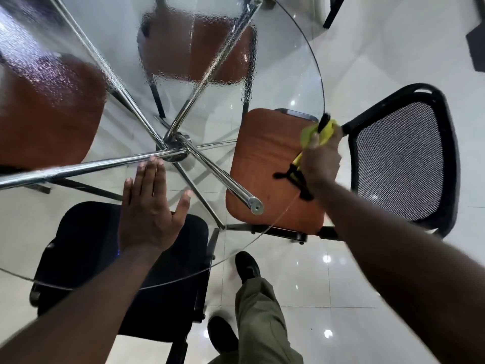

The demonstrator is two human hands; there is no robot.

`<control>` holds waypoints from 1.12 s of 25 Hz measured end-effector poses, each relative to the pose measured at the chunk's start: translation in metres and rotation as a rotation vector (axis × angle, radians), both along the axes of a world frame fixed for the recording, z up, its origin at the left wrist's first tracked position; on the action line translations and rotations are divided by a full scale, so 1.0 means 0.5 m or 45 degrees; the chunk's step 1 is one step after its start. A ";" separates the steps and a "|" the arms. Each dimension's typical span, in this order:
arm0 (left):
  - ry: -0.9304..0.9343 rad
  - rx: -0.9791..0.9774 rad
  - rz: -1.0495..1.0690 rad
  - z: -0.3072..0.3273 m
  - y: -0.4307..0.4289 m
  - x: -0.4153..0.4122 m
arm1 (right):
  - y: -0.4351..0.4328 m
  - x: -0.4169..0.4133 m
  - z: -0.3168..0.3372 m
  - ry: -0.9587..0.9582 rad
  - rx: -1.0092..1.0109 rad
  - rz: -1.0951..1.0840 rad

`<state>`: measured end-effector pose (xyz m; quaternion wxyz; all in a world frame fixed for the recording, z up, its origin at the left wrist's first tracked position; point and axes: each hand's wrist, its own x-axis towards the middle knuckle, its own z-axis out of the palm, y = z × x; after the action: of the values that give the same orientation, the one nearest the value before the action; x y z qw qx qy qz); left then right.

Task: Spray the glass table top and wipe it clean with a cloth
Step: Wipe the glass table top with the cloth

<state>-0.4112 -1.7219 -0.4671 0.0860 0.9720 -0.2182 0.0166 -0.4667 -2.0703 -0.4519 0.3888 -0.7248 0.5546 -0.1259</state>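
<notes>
I see the left hand (149,214) lying flat on the round clear glass tabletop (288,61) at lower centre, fingers straight and released. At the tabletop's right rim, the right hand (321,158) grasps a crumpled yellow-green cloth (308,134) and a black-and-yellow tool (295,177) I cannot identify. Fine spray droplets (196,48) bead the glass towards the upper left.

No readable text, label or number shows anywhere.
</notes>
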 end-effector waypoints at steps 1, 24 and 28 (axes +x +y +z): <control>-0.001 -0.006 0.001 -0.002 0.000 -0.001 | -0.053 0.031 0.005 0.028 -0.018 0.056; 0.189 -0.005 0.018 0.000 0.045 -0.033 | 0.300 -0.268 0.022 -0.101 0.125 0.442; 0.168 -0.129 0.455 0.030 0.182 -0.227 | 0.399 -0.408 0.051 0.094 -0.096 1.164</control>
<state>-0.5249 -1.6308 -0.4519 0.1445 0.9887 -0.0350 -0.0210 -0.6709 -1.8705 -0.4262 0.3578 -0.9127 0.1865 0.0645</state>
